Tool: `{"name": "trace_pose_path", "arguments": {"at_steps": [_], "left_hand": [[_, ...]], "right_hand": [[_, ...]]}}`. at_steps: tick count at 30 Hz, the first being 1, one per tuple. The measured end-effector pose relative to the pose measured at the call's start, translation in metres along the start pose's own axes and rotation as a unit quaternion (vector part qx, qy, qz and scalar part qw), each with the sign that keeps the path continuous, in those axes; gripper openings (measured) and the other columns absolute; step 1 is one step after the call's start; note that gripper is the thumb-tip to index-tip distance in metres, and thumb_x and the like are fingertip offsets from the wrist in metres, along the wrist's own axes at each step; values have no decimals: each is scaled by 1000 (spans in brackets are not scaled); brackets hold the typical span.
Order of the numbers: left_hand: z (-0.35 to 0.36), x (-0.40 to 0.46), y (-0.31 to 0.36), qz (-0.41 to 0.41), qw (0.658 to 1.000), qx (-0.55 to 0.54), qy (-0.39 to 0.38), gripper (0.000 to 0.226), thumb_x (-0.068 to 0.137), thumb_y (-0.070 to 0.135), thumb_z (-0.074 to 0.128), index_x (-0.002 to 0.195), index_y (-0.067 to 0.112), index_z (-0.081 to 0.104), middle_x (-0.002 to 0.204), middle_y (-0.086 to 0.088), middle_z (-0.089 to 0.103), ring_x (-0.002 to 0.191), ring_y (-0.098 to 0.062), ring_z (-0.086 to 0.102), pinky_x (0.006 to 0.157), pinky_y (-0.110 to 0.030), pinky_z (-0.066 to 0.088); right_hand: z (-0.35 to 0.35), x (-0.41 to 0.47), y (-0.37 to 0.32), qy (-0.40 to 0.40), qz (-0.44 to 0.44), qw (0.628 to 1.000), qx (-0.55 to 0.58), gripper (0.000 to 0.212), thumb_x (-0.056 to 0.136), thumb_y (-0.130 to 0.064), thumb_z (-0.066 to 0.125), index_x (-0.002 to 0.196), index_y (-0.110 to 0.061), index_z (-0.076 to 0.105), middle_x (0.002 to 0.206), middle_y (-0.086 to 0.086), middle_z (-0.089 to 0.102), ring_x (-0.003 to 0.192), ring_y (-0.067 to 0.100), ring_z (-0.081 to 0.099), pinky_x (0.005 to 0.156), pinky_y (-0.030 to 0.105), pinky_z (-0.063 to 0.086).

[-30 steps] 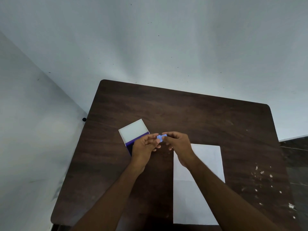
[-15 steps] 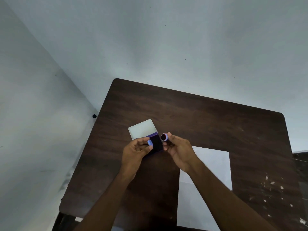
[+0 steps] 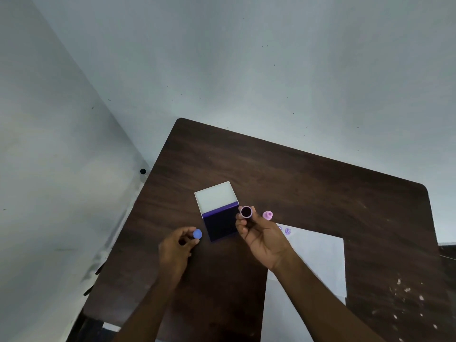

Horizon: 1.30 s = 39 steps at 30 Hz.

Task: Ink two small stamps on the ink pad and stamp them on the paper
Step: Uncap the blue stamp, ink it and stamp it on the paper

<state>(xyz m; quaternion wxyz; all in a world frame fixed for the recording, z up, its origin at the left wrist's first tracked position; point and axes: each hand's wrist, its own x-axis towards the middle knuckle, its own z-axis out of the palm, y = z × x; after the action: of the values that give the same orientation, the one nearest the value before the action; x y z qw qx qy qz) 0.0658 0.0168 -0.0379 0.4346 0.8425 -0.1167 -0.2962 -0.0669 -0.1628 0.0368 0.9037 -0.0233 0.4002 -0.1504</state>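
While half a second ago both hands met over the pad, now drawn apart. Left hand (image 3: 176, 249) out to the left of the pad (image 3: 222, 224), fingers pinched round a blue cap (image 3: 197, 234), held just beside the pad's near left corner. Right hand (image 3: 261, 239) at the pad's right edge, gripping a stamp (image 3: 246, 212) between thumb and fingertips, its lilac rim and dark inked face turned up toward the camera. Gap between cap and stamp far wider than before, with the whole dark ink surface showing between them instead of half hidden behind the fingers. Lid (image 3: 216, 196) open, white inside up, hinged at the pad's far edge, as earlier. Newly in sight beyond the right hand: a second stamp (image 3: 268, 215), pink, standing on the table (image 3: 308, 183) just off the paper's far corner, touched by neither hand. Paper (image 3: 318, 257) flat under the right forearm, with two small purple prints (image 3: 287, 231) near its far left corner, close to the right hand's knuckles. View shifted too: table sitting further right and more tilted than before.
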Motion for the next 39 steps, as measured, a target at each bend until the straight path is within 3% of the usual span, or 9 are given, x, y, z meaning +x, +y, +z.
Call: {"name": "trace_pose_path", "arguments": {"at_steps": [3, 7, 15, 18, 21, 24, 29, 33, 39], "left_hand": [[1, 1, 5, 54, 996, 69, 23, 26, 75, 10, 82, 97, 22, 74, 91, 10, 67, 81, -4, 63, 74, -14, 47], [3, 2, 10, 67, 994, 87, 24, 32, 72, 6, 83, 101, 18, 73, 94, 4, 63, 83, -9, 60, 78, -27, 52], [4, 1, 16, 89, 991, 93, 20, 48, 72, 4, 82, 114, 20, 67, 105, 7, 57, 90, -4, 56, 79, -22, 51], [6, 2, 17, 98, 992, 82, 19, 45, 73, 11, 83, 114, 22, 67, 108, 7, 59, 92, -2, 56, 83, -27, 54], [10, 7, 18, 101, 988, 115, 3, 51, 74, 26, 83, 121, 22, 64, 117, 3, 60, 108, -12, 54, 94, -34, 49], [15, 11, 20, 134, 968, 212, -16, 70, 71, 47, 80, 133, 29, 54, 133, 2, 54, 122, -16, 46, 101, -35, 41], [26, 10, 23, 148, 948, 280, -18, 95, 65, 65, 73, 145, 30, 37, 146, 4, 42, 133, -16, 36, 106, -39, 33], [31, 10, 24, 147, 943, 298, -7, 100, 62, 67, 73, 146, 27, 35, 147, 2, 41, 134, -17, 36, 107, -40, 32], [35, 7, 21, 154, 932, 327, 2, 94, 63, 64, 75, 143, 29, 40, 145, 5, 46, 131, -19, 39, 104, -40, 33]], "right_hand": [[0, 1, 0, 8, -5, 1000, 4, 28, 80, -6, 66, 106, 3, 69, 99, 24, 67, 86, 25, 61, 70, 32, 58], [0, 3, -1, 21, -25, 999, -14, 20, 82, -6, 64, 100, 1, 71, 97, 22, 67, 84, 25, 62, 65, 30, 57], [2, 6, 0, 8, -21, 1000, -9, 29, 84, -8, 63, 111, 2, 65, 96, 21, 64, 82, 23, 62, 66, 29, 56], [-1, 8, 0, 2, -15, 1000, -7, 21, 87, -8, 61, 105, 3, 68, 95, 21, 64, 83, 23, 59, 66, 30, 57], [-6, 13, 0, 5, -15, 1000, -16, 18, 88, -8, 61, 101, 1, 71, 93, 20, 67, 83, 22, 60, 68, 30, 57], [-12, 18, -4, 10, -34, 989, -143, 21, 85, -18, 67, 100, -5, 72, 89, 12, 70, 78, 16, 61, 78, 30, 56], [-14, 25, -7, 67, -141, 887, -434, 26, 82, -19, 69, 106, -10, 71, 84, 10, 73, 69, 15, 64, 66, 27, 56], [-13, 32, -3, 119, -215, 747, -617, 27, 85, -23, 68, 110, -12, 69, 78, 3, 73, 61, 14, 63, 67, 27, 57], [-8, 50, 14, 106, -237, 568, -781, 22, 85, -25, 67, 103, -13, 67, 101, 4, 68, 86, 11, 58, 81, 24, 46]]}}
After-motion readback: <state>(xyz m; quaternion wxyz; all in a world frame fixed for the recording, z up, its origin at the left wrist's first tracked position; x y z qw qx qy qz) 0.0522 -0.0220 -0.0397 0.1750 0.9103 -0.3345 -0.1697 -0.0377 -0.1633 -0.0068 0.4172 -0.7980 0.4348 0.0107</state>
